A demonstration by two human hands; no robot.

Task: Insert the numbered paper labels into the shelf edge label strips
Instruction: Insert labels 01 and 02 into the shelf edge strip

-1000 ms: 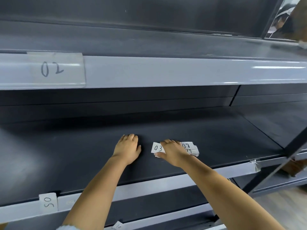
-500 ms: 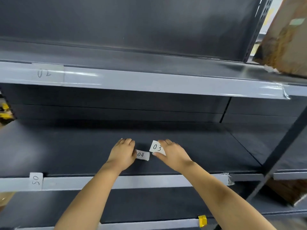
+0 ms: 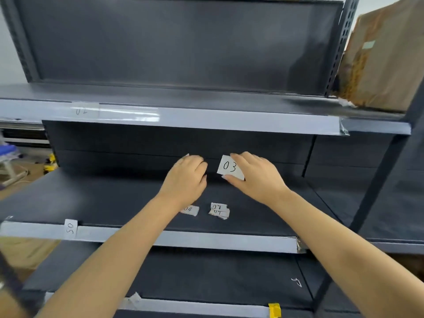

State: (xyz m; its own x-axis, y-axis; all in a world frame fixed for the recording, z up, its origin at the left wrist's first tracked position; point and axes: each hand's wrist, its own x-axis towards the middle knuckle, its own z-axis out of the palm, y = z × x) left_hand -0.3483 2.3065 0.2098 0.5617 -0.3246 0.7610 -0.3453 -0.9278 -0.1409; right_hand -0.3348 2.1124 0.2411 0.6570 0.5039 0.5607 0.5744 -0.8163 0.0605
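The right hand [image 3: 257, 177] pinches the paper label marked 03 [image 3: 230, 167] between thumb and fingers, the label sticking out to the left of the grip with its number facing the camera, held in the air above the middle shelf [image 3: 114, 203]. The left hand [image 3: 187, 180] hovers just beside it, fingers curled inward; a sliver of white shows at its fingertips, but I cannot tell whether it holds anything. Below the hands, the label marked 04 [image 3: 191, 210] lies flat on the middle shelf, partly hidden by the left wrist, and a small stack of labels [image 3: 219, 210] lies just to its right. The upper label strip [image 3: 206, 119] runs well above the held label and carries the label marked 02 [image 3: 82, 111] near its left end. The lower label strip [image 3: 206, 239] has the label marked 05 [image 3: 70, 227] standing on end at its left.
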